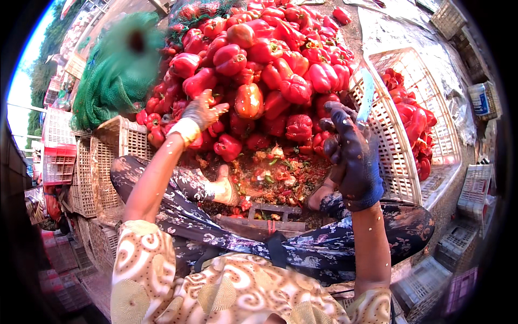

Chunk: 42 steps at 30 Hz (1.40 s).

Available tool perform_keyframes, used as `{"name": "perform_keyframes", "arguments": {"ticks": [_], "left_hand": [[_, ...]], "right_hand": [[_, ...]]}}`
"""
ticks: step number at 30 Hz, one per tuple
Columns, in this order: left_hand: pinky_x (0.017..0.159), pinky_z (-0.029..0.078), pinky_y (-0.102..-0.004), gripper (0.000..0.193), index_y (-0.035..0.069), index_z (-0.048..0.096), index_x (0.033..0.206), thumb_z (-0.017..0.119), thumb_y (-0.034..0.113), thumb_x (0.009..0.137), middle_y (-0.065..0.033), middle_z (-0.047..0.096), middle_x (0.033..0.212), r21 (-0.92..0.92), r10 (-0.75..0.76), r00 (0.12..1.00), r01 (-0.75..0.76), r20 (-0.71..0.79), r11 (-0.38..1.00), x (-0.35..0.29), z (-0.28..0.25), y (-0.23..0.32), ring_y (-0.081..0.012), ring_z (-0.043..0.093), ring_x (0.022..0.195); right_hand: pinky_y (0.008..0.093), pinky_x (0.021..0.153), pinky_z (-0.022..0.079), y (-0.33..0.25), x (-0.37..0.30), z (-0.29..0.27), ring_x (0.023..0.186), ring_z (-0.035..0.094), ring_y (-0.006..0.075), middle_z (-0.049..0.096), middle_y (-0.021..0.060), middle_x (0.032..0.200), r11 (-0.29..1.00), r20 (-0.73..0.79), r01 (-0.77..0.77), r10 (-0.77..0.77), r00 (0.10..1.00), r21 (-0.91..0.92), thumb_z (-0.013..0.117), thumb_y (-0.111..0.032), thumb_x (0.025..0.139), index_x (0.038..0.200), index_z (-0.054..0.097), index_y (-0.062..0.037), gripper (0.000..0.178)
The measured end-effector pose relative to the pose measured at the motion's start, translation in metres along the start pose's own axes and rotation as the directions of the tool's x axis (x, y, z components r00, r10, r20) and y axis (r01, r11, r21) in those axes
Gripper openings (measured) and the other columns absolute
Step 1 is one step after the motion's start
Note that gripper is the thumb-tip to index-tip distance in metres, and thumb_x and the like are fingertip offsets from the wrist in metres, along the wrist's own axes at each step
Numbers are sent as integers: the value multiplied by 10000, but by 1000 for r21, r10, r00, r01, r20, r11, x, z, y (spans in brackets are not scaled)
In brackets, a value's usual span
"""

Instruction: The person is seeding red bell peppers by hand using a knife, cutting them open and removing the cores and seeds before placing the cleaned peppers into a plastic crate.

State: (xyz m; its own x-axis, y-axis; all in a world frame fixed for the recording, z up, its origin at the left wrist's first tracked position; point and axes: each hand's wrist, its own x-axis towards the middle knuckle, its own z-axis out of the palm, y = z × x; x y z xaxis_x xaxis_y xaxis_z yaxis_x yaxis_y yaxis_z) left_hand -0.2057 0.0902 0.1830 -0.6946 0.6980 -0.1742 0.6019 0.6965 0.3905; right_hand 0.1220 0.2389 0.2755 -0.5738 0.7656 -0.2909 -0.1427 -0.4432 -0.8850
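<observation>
A large heap of red bell peppers rises in front of me. My left hand, in a stained glove with a pale cuff, reaches to the near left side of the heap. Its fingers are apart, and nothing shows in them. Close to its fingertips lies an orange-red bell pepper. My right hand wears a dark blue glove and is closed around a knife. The knife points up and away, its blade beside the rim of a white plastic crate. Cut red pepper pieces lie in that crate.
Green mesh netting is bunched at the far left, above empty-looking slatted crates. Seeds and pepper scraps cover the ground between my feet. More crates stand along the right edge, near a white container.
</observation>
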Motion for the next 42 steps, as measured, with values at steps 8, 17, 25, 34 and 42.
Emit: {"name": "perform_keyframes", "arguments": {"ticks": [8, 17, 25, 34, 42], "left_hand": [[1040, 398, -394, 1263, -109, 226, 1415, 830, 588, 551, -313, 478, 1332, -336, -540, 834, 544, 113, 769, 82, 114, 49, -350, 522, 1228], [849, 530, -315, 635, -27, 477, 1243, 806, 168, 736, -142, 621, 1099, -922, -262, 964, 146, 51, 358, 48, 135, 15, -225, 634, 969], [1014, 411, -330, 926, -49, 336, 1388, 847, 318, 709, -133, 527, 1277, -782, 282, 864, -500, -418, 373, -31, 108, 99, -205, 518, 1155], [997, 411, -320, 680, -42, 424, 1341, 752, 254, 824, -120, 545, 1246, -710, 54, 778, -597, -626, 373, -45, 76, 133, -188, 515, 1136], [803, 489, -250, 312, 35, 591, 1106, 720, 139, 841, -27, 618, 991, -910, -89, 909, -394, -407, 129, -53, 37, 125, -99, 582, 878]], "right_hand": [[197, 451, 441, 3, -10, 11, 592, 557, 68, 623, 49, 872, 999, -21, 5, -5, 1000, -37, 646, -183, 909, 1138, 572, -18, 291], [229, 452, 452, 41, 1, 5, 551, 529, 54, 589, 6, 763, 927, 139, -210, 263, 955, -311, 625, -179, 927, 1041, 586, -20, 200], [323, 444, 417, 74, 17, 3, 449, 559, 146, 587, 112, 583, 854, 137, 78, -8, 991, -515, 628, -167, 911, 886, 565, -18, 163], [406, 593, 481, 111, 9, 9, 706, 652, 372, 615, 224, 733, 754, 173, 259, -193, 966, -603, 656, -112, 857, 912, 559, -15, 148], [251, 914, 480, 96, 8, 12, 971, 598, 102, 601, 49, 1194, 924, 181, 378, -365, 913, -47, 581, -35, 915, 1328, 495, 0, 423]]}}
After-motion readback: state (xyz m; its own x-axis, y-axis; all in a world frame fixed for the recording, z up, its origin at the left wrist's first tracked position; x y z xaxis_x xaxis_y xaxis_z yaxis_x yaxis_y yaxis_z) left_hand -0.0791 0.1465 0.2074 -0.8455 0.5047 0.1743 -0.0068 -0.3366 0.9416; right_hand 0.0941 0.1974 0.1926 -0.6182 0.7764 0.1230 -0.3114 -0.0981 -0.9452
